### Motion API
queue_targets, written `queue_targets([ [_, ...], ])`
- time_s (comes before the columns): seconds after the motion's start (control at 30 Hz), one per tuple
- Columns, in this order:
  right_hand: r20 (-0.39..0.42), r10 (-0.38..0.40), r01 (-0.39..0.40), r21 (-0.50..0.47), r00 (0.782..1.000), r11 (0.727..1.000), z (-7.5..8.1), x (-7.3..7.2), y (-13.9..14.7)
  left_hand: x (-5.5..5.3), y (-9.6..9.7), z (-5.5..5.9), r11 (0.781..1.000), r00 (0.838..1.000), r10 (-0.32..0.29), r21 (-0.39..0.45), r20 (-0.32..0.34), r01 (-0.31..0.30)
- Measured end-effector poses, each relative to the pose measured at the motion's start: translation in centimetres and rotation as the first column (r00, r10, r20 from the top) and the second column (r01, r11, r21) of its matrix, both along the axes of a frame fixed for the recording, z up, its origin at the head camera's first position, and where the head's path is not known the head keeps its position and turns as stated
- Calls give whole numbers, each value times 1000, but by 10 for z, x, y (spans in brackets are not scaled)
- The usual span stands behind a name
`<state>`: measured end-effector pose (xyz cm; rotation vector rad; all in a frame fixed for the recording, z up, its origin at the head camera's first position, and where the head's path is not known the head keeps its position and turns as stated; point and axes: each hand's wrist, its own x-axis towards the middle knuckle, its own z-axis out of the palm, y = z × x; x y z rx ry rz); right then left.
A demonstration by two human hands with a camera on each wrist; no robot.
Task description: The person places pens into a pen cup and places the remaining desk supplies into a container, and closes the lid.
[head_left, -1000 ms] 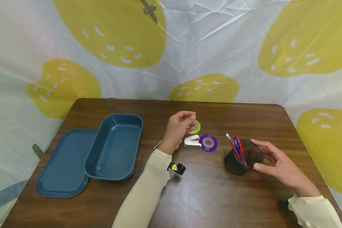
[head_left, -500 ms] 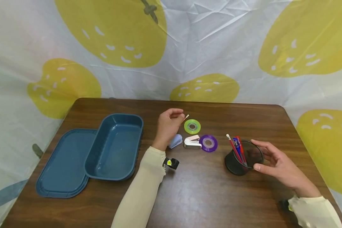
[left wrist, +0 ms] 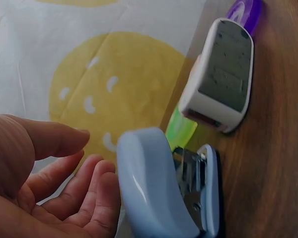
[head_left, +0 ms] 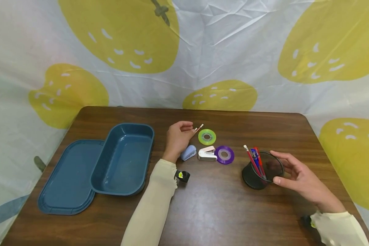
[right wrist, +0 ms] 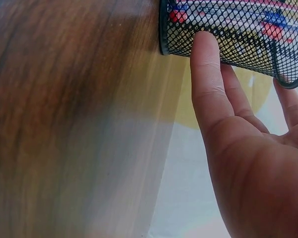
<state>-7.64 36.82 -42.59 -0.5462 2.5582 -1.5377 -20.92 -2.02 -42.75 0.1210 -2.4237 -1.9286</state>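
In the head view my left hand [head_left: 179, 138] is beside the white-tipped ends of two thin sticks, probably pencils [head_left: 199, 127]. Its thumb and fingers are loosely bent, and the left wrist view shows nothing between them. A light blue stapler [left wrist: 149, 183] is close beside that hand. My right hand [head_left: 298, 177] holds a black mesh pen cup [right wrist: 238, 34] by its side, thumb in front and fingers behind. A pencil [head_left: 251, 158], a blue pen [head_left: 256, 158] and a red pen [head_left: 259, 159] stand in the cup, leaning left.
Right of the blue stapler are a white stapler [head_left: 207, 153], a purple tape roll [head_left: 224, 149] and a green tape roll [head_left: 202, 136]. At the left, a blue bin [head_left: 146, 160] overlaps its flat lid [head_left: 69, 181]. A patterned cloth [head_left: 160, 89] hangs behind the wooden table [head_left: 209, 212].
My left hand has moved left from over the green tape roll, uncovering that roll, the blue stapler and the stick ends. The right hand and the cup stay in place.
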Motion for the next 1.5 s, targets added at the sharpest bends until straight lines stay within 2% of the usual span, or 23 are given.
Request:
queue_targets([
  [0.2,-4,2,-2,2,1000,1000,0,-1,0,-2,-5,-9,1000,998,-1,8,60,0],
  [0.4,-6,-16,16,37,1000,999,0,-1,0,-3,-7,-15,999,995,1,-54,99,5],
  [0.83,-24,4,-5,-9,1000,1000,-1,-2,3,-2,-7,-17,977,995,18,-213,96,3],
  [1.1,-21,0,0,7,1000,1000,0,0,4,-3,-8,-20,949,999,-4,-316,54,21],
  [1.27,-16,-27,28,25,1000,999,3,1,4,-2,-9,-21,938,1000,-14,-346,21,20],
  [1.5,-14,-10,10,7,1000,1000,5,3,4,-2,-9,-21,932,999,-7,-361,39,21],
])
